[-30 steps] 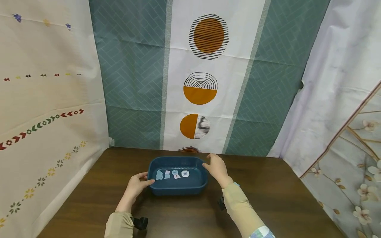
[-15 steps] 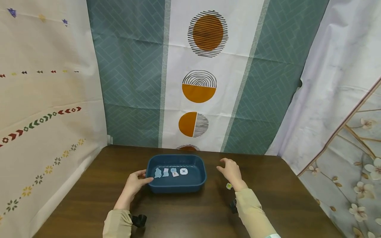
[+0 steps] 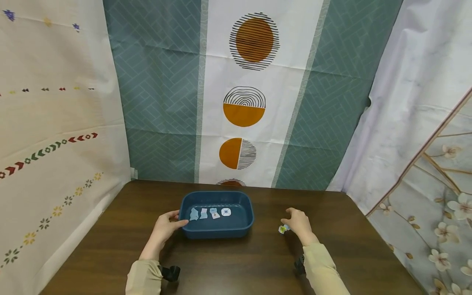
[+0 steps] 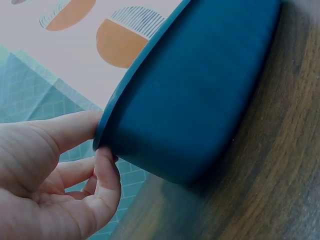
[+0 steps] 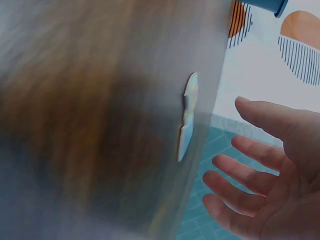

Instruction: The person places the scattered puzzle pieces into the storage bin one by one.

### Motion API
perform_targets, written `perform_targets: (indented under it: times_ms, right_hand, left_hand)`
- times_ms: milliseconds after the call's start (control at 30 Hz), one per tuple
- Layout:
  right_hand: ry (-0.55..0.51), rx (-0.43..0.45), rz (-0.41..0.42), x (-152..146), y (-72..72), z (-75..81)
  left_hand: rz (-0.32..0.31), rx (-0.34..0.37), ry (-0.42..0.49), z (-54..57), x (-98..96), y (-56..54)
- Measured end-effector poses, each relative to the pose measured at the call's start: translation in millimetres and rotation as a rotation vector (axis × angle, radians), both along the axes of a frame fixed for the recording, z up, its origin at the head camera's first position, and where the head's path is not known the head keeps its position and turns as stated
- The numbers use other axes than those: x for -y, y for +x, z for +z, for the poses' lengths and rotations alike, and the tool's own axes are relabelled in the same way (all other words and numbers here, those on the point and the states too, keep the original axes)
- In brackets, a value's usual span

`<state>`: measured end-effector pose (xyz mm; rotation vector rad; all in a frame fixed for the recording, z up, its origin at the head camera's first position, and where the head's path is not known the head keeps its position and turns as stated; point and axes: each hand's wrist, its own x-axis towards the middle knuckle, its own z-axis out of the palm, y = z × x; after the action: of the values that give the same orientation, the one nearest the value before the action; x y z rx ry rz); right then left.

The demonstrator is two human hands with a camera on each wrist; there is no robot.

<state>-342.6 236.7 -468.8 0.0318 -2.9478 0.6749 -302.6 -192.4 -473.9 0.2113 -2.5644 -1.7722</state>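
Note:
A dark blue rectangular plastic tub [image 3: 217, 234] stands on the brown table. My left hand [image 3: 166, 226] pinches its left rim; in the left wrist view the thumb lies over the rim and a curled finger sits below it. Several small flat cutouts lie in a row inside the tub, among them a light blue irregular one [image 3: 194, 214] and a white rounded one with a star-like mark [image 3: 226, 212]. Right of the tub, a thin green, white and blue cutout [image 3: 282, 229] lies on the table, partly hidden by my right hand [image 3: 300, 225]. That hand's fingers are spread and hold nothing.
The dark wood table [image 3: 228, 266] ends at a hanging green and white cloth [image 3: 162, 155] behind the tub. A cream patterned cloth [image 3: 73, 164] hangs at the left, a floral one [image 3: 416, 196] at the right. Black wrist devices [image 3: 171, 273] sit under both sleeves.
My right hand has moved right and a little down, from beside the tub's right rim to the cutout on the table. The left hand stays on the tub's left rim.

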Motion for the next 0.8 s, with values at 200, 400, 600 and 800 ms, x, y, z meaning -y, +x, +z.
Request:
perform_targets:
  times_ms: [200, 400, 600, 800]
  right_hand:
    - [0.035, 0.044, 0.001, -8.0, 2.5, -4.6]
    - [0.040, 0.064, 0.019, -11.6, 3.4, -6.6]
    - [0.054, 0.078, 0.026, -13.6, 4.7, -8.3]
    - [0.049, 0.099, 0.026, -15.3, 6.3, -11.1]
  left_hand:
    - [-0.004, -0.004, 0.001, -0.8, 0.1, -0.4]
    - [-0.001, -0.006, -0.005, -1.2, 0.2, 0.8]
    - [-0.007, -0.013, -0.011, -1.4, 0.7, 0.2]
    - [-0.005, -0.008, -0.011, -0.8, 0.1, 0.3]
